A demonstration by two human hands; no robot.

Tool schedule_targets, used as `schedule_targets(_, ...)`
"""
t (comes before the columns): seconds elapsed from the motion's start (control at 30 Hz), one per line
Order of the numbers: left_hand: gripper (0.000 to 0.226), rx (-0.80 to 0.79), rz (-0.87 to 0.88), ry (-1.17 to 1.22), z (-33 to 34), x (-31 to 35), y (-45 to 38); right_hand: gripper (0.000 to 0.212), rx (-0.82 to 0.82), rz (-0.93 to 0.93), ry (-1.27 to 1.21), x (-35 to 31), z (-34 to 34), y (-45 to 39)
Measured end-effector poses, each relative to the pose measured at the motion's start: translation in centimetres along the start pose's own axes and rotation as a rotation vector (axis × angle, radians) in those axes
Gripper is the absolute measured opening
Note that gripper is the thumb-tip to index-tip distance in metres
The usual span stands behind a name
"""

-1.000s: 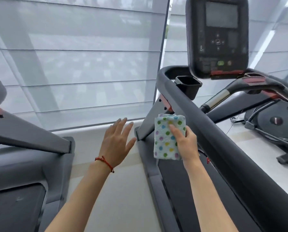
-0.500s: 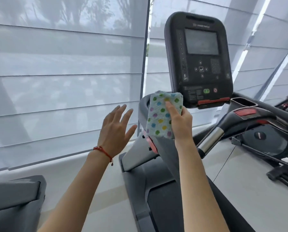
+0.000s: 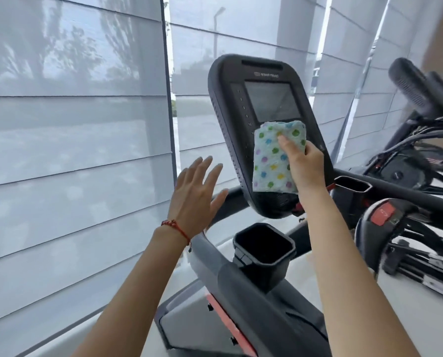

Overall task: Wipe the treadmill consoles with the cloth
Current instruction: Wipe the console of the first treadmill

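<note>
Since the earlier frame, the right hand [image 3: 304, 163] has carried the cloth [image 3: 274, 155] from the handrail onto the console [image 3: 230, 119], below the screen [image 3: 272, 104]; fingers clamped on cloth; left hand [image 3: 194, 197] hovers, fingers spread; wiping is starting; next move calls for pressed strokes across the panel.

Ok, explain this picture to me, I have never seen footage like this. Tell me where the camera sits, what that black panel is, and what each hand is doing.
The camera is worn on the person's head and looks forward and down, so both arms reach in from below. The black panel is a treadmill console with a dark screen. The right hand grips a folded dotted cloth against the console, just below the screen. The left hand is open, fingers spread, holding nothing. Two black cup holders sit below the console. Window blinds fill the background.
</note>
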State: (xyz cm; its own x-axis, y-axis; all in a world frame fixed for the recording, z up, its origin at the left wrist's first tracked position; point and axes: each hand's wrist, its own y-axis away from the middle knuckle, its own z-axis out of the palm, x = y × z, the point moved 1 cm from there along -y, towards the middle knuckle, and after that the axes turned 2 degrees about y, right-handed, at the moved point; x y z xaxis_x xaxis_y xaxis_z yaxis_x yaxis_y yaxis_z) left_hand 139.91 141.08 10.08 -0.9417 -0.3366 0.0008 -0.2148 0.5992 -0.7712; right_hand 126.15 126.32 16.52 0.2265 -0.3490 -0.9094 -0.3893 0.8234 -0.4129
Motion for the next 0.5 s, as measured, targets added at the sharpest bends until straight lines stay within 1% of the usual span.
schedule_targets(0.07, 0.053, 0.013, 0.036, 0.008, 1.4, -0.4, -2.3, 0.027, 0.016, -0.028, 0.026, 0.2, -0.3, -2.3)
schedule_targets(0.2, 0.05, 0.042, 0.105, 0.005, 4.0, -1.2, -6.7, 0.019, 0.039, -0.077, 0.067, 0.6, -0.9, -7.1)
schedule_targets(0.37, 0.052, 0.059, 0.108, -0.031, 6.0, -2.1, -12.5, 0.021, 0.032, -0.104, 0.09, 1.1, -1.4, -13.4)
schedule_targets(0.5, 0.052, 0.072, 0.147, -0.07, 6.9, -2.4, -17.0, 0.021, 0.008, -0.126, 0.084, 1.2, -0.7, -18.3)
